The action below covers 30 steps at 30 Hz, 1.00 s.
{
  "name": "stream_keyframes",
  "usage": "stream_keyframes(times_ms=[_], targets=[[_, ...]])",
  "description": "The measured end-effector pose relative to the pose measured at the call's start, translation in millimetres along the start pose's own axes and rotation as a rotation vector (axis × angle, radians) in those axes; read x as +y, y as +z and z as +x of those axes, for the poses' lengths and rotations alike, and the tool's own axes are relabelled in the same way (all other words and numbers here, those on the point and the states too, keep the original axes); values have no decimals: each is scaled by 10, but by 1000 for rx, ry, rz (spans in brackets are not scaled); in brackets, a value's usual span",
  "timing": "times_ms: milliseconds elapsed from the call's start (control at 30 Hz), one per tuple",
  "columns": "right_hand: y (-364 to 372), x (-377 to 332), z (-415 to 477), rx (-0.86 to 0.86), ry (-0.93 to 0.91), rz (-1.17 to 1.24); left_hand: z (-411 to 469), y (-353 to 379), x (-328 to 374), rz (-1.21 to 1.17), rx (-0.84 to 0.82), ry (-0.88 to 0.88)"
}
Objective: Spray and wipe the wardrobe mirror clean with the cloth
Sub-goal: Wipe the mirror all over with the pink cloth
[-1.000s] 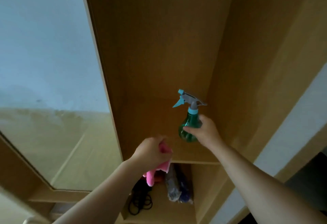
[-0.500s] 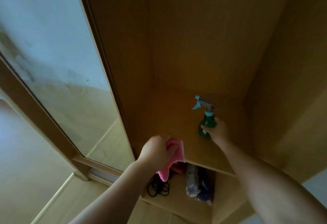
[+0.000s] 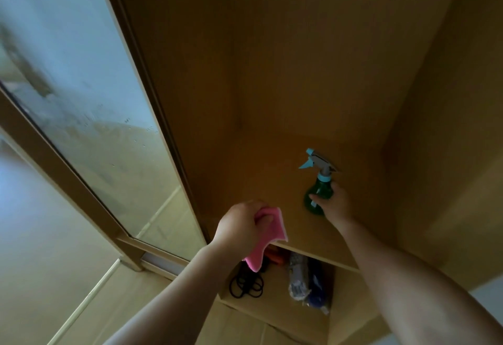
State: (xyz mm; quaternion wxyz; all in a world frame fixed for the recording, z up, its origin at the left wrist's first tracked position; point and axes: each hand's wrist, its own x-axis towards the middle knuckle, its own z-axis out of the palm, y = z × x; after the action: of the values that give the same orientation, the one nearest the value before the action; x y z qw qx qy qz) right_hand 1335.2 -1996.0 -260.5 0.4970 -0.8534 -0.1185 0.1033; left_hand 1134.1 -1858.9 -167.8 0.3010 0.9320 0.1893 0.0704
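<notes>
On the smooth wooden shelf (image 3: 272, 170) one translucent green spray bottle (image 3: 317, 195), round-bellied with a pale blue trigger head, sits upright, the right hand (image 3: 333, 205) curled round its body. At the shelf's front edge the left hand (image 3: 241, 224) grips one soft pink cloth (image 3: 275, 224), a corner hanging below the shelf. Left of the shelf runs the wood-framed mirror (image 3: 89, 116), its glass hazy and droplet-speckled. Beneath the shelf lie black looped cords (image 3: 246, 286), an orange item (image 3: 275, 258) partly hidden by the cloth, and one clear-wrapped grey-and-blue bundle (image 3: 307, 282).
</notes>
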Motion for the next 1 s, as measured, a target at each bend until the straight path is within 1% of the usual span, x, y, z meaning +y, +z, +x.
stream_keyframes(times_ms=[300, 433, 533, 600, 633, 667, 733, 800, 867, 933, 1000], targets=[[-14, -7, -46, -4, 14, -2, -26, -36, 62, 13, 27, 20], [-121, -36, -261, 42, 46, -90, -66, -105, 143, 0, 16, 30], [-236, -98, -591, 52, -30, -148, -77, -204, 224, -35, 19, 52], [-373, -276, -821, 52, -132, -168, -91, -304, 315, -73, 31, 84], [-455, -401, -932, 51, -213, -160, -100, -363, 364, -100, 39, 96], [-532, -531, -1039, 49, -317, -134, -117, -430, 413, -125, 51, 106], [-664, -810, -1267, 42, -596, -53, -162, -578, 509, -162, 86, 135], [-743, -1038, -1498, -30, -873, 0, -213, -719, 594, -195, 130, 165], [-730, -1202, -1707, -110, -1058, -89, -269, -846, 661, -201, 183, 204], [-616, -1265, -1806, -102, -1132, -242, -311, -961, 697, -202, 235, 226], [-442, -1304, -1844, -62, -1117, -321, -349, -1080, 703, -206, 270, 236]])
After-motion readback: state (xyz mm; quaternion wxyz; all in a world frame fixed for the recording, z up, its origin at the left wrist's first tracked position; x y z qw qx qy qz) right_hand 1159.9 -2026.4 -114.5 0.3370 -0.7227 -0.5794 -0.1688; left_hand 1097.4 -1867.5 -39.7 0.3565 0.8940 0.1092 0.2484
